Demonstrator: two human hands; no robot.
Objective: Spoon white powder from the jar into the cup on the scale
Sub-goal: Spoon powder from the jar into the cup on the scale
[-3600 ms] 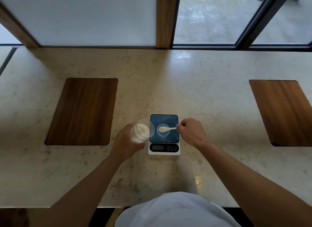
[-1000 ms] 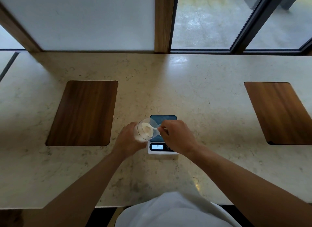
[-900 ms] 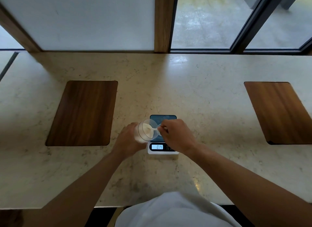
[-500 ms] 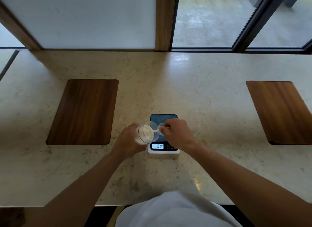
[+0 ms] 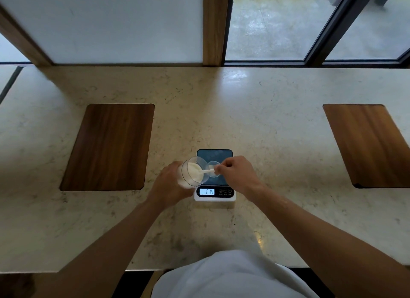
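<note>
The left hand [image 5: 169, 182] grips a clear jar [image 5: 192, 171], tipped so its open mouth faces right, just left of the scale [image 5: 214, 175] near the middle of the pale stone surface [image 5: 266, 131]. The right hand [image 5: 237, 172] pinches a white spoon [image 5: 205, 171], its bowl inside the jar against the white powder [image 5: 194, 170]. A small clear cup [image 5: 213, 168] sits on the scale's dark platform, touching the right fingers. The display reads 014.

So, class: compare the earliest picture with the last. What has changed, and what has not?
The right hand carried the spoon leftwards from over the cup into the tilted jar; the scale display lit up. The left hand holds the jar as before; cup and scale stayed.
</note>
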